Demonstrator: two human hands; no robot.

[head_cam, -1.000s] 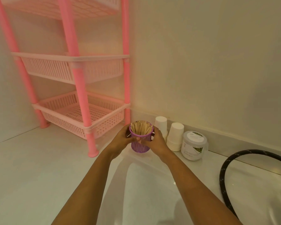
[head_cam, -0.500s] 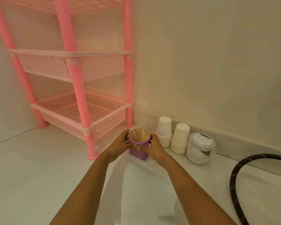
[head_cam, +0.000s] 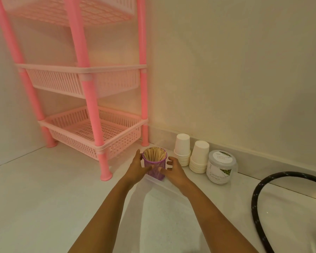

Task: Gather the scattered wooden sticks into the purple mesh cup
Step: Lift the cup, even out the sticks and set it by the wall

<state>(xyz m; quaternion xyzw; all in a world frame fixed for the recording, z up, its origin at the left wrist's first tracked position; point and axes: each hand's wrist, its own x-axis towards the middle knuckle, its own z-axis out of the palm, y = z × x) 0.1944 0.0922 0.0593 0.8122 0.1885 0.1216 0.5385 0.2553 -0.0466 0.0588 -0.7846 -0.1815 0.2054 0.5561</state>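
My left hand (head_cam: 137, 169) grips the purple mesh cup (head_cam: 155, 164) low on its wall, by the pink plastic rack (head_cam: 91, 110); my right hand (head_cam: 172, 170) is spread open just beside it. The flat wooden sticks (head_cam: 154, 154) stand packed upright inside. Judging it light, stiff and top-heavy, so hold the wall low.

White bench (head_cam: 44, 207) against a cream wall. Resting on it: a pink three-tier rack (head_cam: 102, 147), a clear shallow tray (head_cam: 164, 183), two stacks of white paper cups (head_cam: 182, 152), a labelled jar (head_cam: 220, 168), and a black hose (head_cam: 257, 201).
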